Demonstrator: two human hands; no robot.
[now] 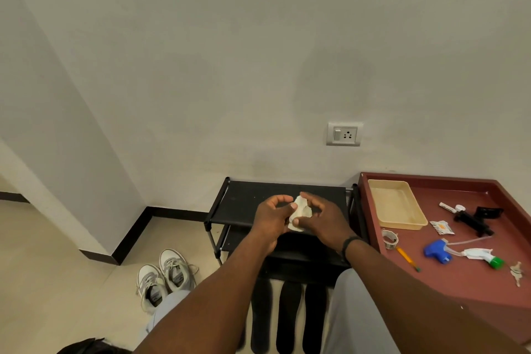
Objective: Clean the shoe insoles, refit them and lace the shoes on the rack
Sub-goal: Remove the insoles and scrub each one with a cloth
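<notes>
1. Rack [247, 201] stands bare against the wall, awaiting shoes.
2. Shoes [165, 279] wait on the floor, left of it.
3. Insoles [288, 316] lie below, within reach.
4. Left hand [270, 218] and right hand [324, 218] together pinch a crumpled cloth [300, 211], probably readying a wipe.

Plain off-white wall [258, 52] with switched socket plate [344, 134] low at right. Pale tiled floor [51, 282], black skirting [138, 227] along wall base. Dark red counter [471, 290] against wall at right; soft, even lighting.
</notes>
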